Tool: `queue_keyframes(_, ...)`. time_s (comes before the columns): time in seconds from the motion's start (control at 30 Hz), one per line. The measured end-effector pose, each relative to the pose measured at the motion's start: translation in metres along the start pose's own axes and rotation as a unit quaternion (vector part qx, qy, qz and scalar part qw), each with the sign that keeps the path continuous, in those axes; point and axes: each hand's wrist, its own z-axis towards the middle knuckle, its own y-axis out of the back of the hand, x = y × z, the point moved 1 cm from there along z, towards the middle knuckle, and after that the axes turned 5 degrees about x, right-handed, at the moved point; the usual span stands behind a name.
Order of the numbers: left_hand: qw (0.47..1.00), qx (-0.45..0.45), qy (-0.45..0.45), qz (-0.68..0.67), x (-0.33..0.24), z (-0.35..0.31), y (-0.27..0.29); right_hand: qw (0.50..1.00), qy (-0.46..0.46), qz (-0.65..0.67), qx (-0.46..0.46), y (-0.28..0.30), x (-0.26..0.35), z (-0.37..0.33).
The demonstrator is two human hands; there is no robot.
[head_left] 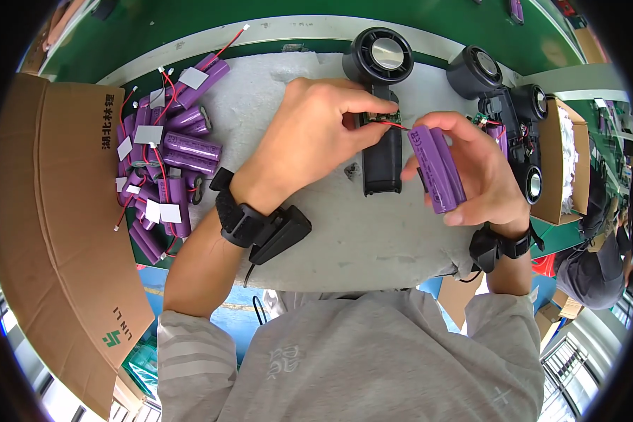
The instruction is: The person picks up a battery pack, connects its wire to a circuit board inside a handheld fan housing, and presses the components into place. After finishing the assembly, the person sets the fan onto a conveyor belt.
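A purple two-cell battery pack (437,170) is gripped between the fingers and thumb of my right hand (487,172). Its red wire (399,126) runs left to a small green circuit board (394,116) in the open handle of a black handheld fan (382,169). The fan lies with its round head away from me. My left hand (316,130) is closed over the board, thumb and forefinger pinching the lead's end; the plug itself is hidden by the fingers.
Many purple battery packs (190,151) with white pads and wired leads are heaped at left, beside a large cardboard box (56,204). More black fans (475,70) stand at right, near a small open carton (566,162). A pale foam mat (316,246) covers the work surface.
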Motion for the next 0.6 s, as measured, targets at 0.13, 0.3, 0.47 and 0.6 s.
queue_keyframes(0.13,1.000,0.002,0.017,-0.023,-0.002,0.000,0.001,0.994,0.076,-0.082,-0.013,0.006,-0.002,0.004)
queue_keyframes(0.3,0.999,0.016,0.029,-0.018,0.000,-0.001,0.004,0.973,0.081,-0.213,-0.035,-0.001,-0.007,0.007)
queue_keyframes(0.47,0.999,0.035,0.034,0.004,-0.002,-0.001,0.006,0.896,0.146,-0.417,-0.049,-0.012,-0.016,0.010)
queue_keyframes(0.6,0.998,0.047,0.050,0.004,-0.005,-0.001,0.009,0.879,0.168,-0.443,-0.060,-0.016,-0.018,0.012)
